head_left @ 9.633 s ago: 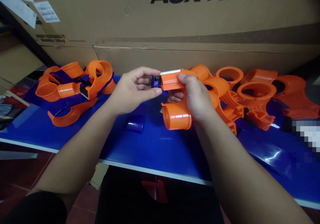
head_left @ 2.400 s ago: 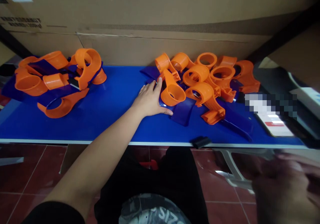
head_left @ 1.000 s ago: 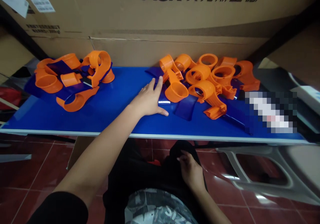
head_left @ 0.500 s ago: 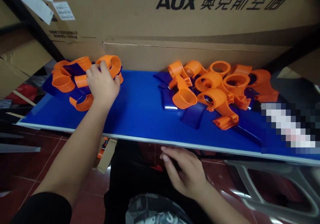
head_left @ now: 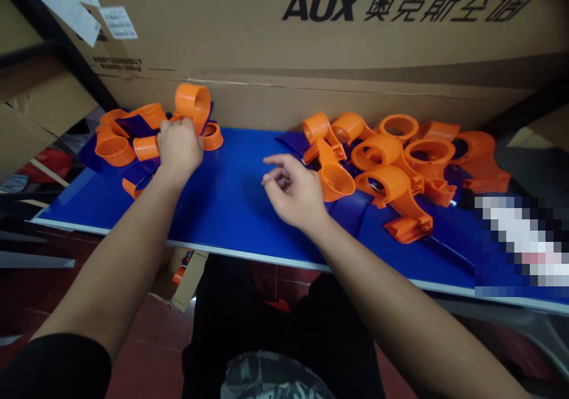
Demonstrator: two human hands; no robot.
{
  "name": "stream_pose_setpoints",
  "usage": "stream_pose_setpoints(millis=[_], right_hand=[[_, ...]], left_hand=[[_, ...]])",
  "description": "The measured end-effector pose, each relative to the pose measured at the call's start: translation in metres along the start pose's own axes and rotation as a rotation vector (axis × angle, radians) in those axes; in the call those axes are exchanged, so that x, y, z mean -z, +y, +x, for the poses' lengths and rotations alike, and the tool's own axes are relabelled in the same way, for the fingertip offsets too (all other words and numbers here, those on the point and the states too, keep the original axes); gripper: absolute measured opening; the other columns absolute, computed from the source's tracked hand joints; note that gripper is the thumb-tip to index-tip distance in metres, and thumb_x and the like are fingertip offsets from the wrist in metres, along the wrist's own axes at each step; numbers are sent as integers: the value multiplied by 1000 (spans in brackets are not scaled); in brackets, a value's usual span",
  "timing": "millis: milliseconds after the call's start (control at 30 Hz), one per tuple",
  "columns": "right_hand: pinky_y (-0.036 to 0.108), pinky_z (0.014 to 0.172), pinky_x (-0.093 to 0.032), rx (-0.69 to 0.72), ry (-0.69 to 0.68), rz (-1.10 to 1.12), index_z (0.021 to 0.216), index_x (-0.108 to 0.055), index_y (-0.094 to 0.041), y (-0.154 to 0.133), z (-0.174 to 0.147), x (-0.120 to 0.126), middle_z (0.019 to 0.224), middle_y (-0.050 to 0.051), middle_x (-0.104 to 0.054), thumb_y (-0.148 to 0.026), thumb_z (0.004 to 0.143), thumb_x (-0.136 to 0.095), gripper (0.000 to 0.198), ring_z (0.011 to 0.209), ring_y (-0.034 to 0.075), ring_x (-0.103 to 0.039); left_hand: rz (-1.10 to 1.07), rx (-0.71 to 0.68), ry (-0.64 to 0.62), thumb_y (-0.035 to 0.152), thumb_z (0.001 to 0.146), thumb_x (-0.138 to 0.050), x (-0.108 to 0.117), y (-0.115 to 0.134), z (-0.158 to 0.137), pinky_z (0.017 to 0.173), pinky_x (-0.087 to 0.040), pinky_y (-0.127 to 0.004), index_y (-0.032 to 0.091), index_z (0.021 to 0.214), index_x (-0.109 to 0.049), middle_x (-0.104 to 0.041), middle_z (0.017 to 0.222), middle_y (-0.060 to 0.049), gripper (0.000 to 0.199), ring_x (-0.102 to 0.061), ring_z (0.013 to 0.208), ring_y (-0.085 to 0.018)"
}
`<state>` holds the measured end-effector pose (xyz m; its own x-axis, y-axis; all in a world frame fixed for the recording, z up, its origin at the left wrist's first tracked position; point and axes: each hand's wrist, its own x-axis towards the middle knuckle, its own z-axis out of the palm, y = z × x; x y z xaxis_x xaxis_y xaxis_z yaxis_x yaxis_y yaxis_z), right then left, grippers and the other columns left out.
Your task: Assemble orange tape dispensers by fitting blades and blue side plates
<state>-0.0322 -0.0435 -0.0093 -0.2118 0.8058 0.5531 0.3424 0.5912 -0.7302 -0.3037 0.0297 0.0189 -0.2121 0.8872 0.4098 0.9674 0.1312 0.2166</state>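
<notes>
My left hand [head_left: 180, 149] is closed on an orange tape dispenser [head_left: 192, 99], whose ring stands up above my knuckles; a dark blue part shows behind it. Around that hand lies a group of similar orange and blue dispensers [head_left: 114, 150], one of them partly hidden under my forearm. My right hand [head_left: 297, 190] hovers over the blue tabletop [head_left: 235, 191], fingers loosely curled and apart, with nothing in them. Just beside it is an orange funnel-shaped ring [head_left: 336, 182], the nearest piece of a larger heap of dispensers [head_left: 373, 153] on the right.
A large cardboard box [head_left: 249, 49] stands along the back of the table. Below the front edge, an open carton [head_left: 190, 280] holds more orange pieces. A black frame post [head_left: 66, 43] rises at the left. The far right is pixelated.
My left hand has closed on a dispenser and tipped it up. My right hand has risen from below the table edge to above the tabletop, close to the right heap.
</notes>
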Motion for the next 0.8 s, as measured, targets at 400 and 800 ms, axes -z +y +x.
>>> stream_pose_setpoints(millis=[400,800], right_hand=[[29,63,-60,-442,99,684,126,-55,-35,34,38,-14,131,2,-69,-60,87,-72,49,85,16,-73],[47,93,-63,-421,-66,891,106,-68,-28,16,31,-4,105,5,-76,-71,79,-77,52,112,28,-72]], left_hand=[[-957,-214,396,54,87,-81,11,91,-28,99,-47,-41,23,92,-57,-66,97,-4,39,-60,113,-25],[-1885,124,-272,36,84,-84,-17,136,-99,85,-58,-29,20,106,-68,-76,98,-2,32,-72,90,-15]])
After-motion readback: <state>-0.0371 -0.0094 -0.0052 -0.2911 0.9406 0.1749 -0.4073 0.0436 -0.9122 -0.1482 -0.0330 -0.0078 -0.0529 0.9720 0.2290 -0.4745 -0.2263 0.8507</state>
